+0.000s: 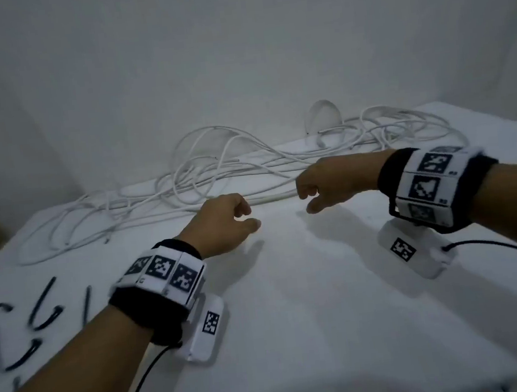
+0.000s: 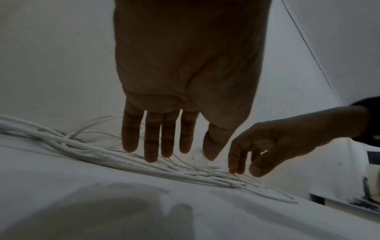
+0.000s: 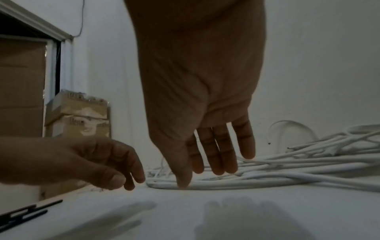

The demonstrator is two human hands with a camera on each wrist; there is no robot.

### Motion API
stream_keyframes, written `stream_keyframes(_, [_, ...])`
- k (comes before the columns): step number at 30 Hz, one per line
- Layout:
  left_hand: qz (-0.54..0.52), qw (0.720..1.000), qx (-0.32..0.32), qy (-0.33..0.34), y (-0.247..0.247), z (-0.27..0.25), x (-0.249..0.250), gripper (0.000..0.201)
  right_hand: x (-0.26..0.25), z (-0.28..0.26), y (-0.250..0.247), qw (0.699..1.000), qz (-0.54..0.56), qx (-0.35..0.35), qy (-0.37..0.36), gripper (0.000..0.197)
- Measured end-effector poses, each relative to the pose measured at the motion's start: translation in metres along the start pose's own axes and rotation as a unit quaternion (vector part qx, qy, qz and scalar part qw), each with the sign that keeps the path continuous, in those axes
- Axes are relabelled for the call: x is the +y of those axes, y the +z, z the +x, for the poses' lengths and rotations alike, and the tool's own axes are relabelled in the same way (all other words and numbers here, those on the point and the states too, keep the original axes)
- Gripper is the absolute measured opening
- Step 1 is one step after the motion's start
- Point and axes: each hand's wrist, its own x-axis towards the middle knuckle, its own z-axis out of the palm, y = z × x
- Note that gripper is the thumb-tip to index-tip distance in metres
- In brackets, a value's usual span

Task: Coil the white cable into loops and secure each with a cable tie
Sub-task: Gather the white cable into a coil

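- White cable (image 1: 216,171) sprawls in a loose tangle just beyond both hands, uncoiled, so my guess is they're hunting for a strand to start with.
- Left hand (image 1: 222,223) and right hand (image 1: 329,182) hover relaxed, holding nothing.
- Black cable ties (image 1: 40,317) wait on the table (image 1: 310,302) left of the left wrist, handy for later.

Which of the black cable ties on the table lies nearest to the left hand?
The straight cable tie, farthest right in the group, lies nearest the left hand. The other ties lie further left, and several are curved.
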Motion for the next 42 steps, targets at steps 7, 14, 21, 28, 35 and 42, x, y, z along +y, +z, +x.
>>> stream_keyframes(7, [0.05,0.997,-0.055,-0.026,0.018,0.086,-0.007,0.026,0.021,0.092,0.005,0.993,-0.094,-0.065,-0.033,0.039])
stream_keyframes(14, [0.099,0.994,-0.042,-0.023,0.025,0.109,-0.009,0.032,0.03,0.11,0.014,0.993,-0.093,-0.053,-0.04,0.033])
stream_keyframes(21, [0.141,0.99,-0.019,-0.003,0.019,0.076,-0.01,0.046,0.025,0.074,0.001,0.996,-0.079,-0.041,-0.017,0.022])
stream_keyframes(28, [0.068,0.992,0.101,0.039,0.001,0.03,-0.003,0.058,0.016,0.004,-0.038,0.984,0.131,0.115,0.029,0.021])
stream_keyframes(35, [0.002,0.988,0.147,0.036,-0.014,0.023,-0.01,0.079,0.021,-0.024,-0.058,0.878,0.367,0.304,0.034,0.015])
stream_keyframes(42, [-0.042,0.982,0.182,0.013,-0.021,0.034,-0.021,0.089,0.04,-0.018,-0.07,0.777,0.508,0.37,0.006,0.023])
